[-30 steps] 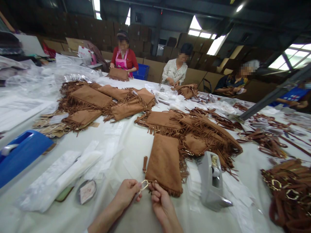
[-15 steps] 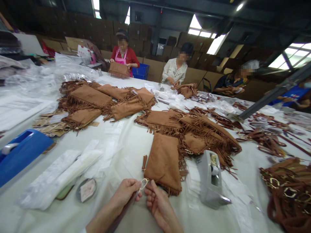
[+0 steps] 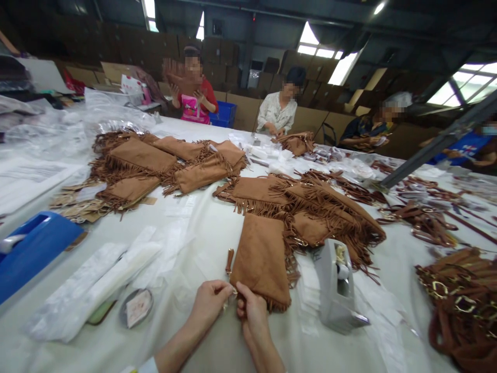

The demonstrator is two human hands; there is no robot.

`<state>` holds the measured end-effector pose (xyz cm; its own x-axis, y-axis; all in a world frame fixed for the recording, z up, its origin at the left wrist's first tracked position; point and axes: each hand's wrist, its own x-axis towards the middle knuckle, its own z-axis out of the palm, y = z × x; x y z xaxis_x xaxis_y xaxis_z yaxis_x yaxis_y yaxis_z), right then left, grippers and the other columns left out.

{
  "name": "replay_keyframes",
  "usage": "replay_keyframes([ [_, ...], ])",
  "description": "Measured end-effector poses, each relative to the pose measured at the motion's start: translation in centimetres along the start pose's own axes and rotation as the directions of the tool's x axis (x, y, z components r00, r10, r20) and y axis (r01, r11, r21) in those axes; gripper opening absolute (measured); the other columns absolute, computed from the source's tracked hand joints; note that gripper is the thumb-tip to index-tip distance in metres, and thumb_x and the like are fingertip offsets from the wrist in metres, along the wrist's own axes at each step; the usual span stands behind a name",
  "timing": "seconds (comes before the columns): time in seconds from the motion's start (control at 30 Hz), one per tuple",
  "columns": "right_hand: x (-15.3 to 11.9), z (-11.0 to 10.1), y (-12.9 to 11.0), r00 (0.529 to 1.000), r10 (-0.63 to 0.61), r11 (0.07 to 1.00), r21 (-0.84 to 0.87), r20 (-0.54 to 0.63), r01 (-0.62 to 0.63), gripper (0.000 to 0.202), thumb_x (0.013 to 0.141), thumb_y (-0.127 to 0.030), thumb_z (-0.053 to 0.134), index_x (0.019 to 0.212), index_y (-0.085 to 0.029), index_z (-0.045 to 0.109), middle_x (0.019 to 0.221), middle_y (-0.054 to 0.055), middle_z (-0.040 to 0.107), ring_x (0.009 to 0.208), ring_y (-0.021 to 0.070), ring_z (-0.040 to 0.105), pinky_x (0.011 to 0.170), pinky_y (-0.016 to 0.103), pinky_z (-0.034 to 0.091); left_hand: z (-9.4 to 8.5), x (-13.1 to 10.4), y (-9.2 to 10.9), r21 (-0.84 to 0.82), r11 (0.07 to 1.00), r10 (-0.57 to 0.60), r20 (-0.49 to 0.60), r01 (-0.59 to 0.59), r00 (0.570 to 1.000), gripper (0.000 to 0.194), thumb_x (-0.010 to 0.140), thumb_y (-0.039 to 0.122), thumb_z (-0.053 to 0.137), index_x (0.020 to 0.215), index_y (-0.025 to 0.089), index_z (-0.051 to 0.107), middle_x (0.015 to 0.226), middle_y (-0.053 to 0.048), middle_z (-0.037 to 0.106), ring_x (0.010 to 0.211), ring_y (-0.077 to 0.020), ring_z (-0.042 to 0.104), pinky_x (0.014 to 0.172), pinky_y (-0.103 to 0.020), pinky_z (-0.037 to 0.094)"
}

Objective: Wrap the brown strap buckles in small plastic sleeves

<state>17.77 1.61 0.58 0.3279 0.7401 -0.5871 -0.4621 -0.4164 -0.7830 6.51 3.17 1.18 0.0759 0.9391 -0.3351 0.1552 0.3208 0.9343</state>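
Note:
A brown suede bag [image 3: 259, 254] with a fringe and a tasselled zip pull [image 3: 230, 260] lies flat in front of me. At its near left corner my left hand [image 3: 212, 303] pinches a small gold metal clasp [image 3: 234, 291], mostly hidden by the fingertips. My right hand [image 3: 252, 308] is closed at the same corner, its thumb and fingers on the bag's edge and close against the clasp. The two hands' fingertips nearly meet there. Exactly how the clasp and the bag's corner join is hidden.
A grey tape dispenser [image 3: 341, 290] stands right of the bag; strap bundles with gold rings [image 3: 462, 305] lie farther right. More fringed bags [image 3: 143, 155] cover the far table. At left are a blue dispenser [image 3: 37, 254], plastic sleeves [image 3: 89, 285] and a round dish [image 3: 136, 306]. Co-workers sit opposite.
My right hand has gone from half open to a pinch at the bag's corner. My left hand has brought the gold clasp there. Across the table, one person has lifted a fringed bag.

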Motion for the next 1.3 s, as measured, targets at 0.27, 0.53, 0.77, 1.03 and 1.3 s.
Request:
replay_keyframes([
  [0.27,0.1,-0.3,0.1,0.998,0.018,0.998,0.053,0.053,-0.02,0.033,0.057,-0.042,0.077,0.058,-0.012,0.064,0.044,-0.002,0.053,0.038,0.0077,0.041,0.035,0.02,0.025,1.2,0.6,0.7,-0.368,0.9,-0.234,0.039,0.232,0.971,0.021,0.057,0.036,0.066,0.057,0.015,0.063,0.049,-0.001,0.059,0.046,-0.0138,0.051,0.047,-0.025,0.038],
  [0.53,-0.6,-0.5,0.3,0.95,0.07,0.995,0.05,0.306,-0.09,0.042,0.051,-0.047,0.084,0.061,-0.01,0.064,0.047,-0.004,0.05,0.041,0.0041,0.038,0.039,0.016,0.03,0.5,0.8,1.1,-0.399,0.878,-0.233,0.127,0.265,0.964,0.044,0.056,0.055,0.072,0.065,0.013,0.062,0.05,0.0,0.058,0.043,-0.0109,0.05,0.043,-0.022,0.035],
  [0.77,-0.5,-0.1,0.2,0.94,0.079,0.988,0.1,0.332,-0.118,0.039,0.051,-0.042,0.085,0.055,-0.013,0.06,0.044,-0.006,0.047,0.04,0.0042,0.037,0.038,0.017,0.029,-1.5,-2.3,-0.3,-0.161,0.95,-0.187,0.386,0.266,0.903,0.057,0.067,0.069,0.058,0.076,0.012,0.063,0.057,-0.004,0.064,0.037,-0.0087,0.048,0.037,-0.019,0.027],
  [1.03,0.3,0.1,0.5,0.921,0.16,0.987,-0.049,0.355,-0.152,0.045,0.05,-0.048,0.084,0.057,-0.012,0.059,0.042,-0.004,0.048,0.037,0.0051,0.04,0.038,0.018,0.033,-1.2,-1.8,-2.2,-0.432,0.792,-0.283,0.366,0.432,0.886,0.039,0.064,0.049,0.068,0.071,0.01,0.067,0.06,-0.006,0.064,0.049,-0.0121,0.057,0.046,-0.021,0.04],
  [1.3,0.3,0.9,0.4,0.916,0.164,0.987,-0.059,0.365,-0.153,0.045,0.048,-0.048,0.085,0.057,-0.012,0.058,0.041,-0.006,0.047,0.036,0.0033,0.036,0.036,0.016,0.024,-1.9,-1.6,-2.9,-0.365,0.878,-0.285,0.118,0.308,0.951,0.046,0.06,0.056,0.07,0.063,0.011,0.064,0.051,-0.004,0.063,0.042,-0.0117,0.05,0.043,-0.023,0.036],
])
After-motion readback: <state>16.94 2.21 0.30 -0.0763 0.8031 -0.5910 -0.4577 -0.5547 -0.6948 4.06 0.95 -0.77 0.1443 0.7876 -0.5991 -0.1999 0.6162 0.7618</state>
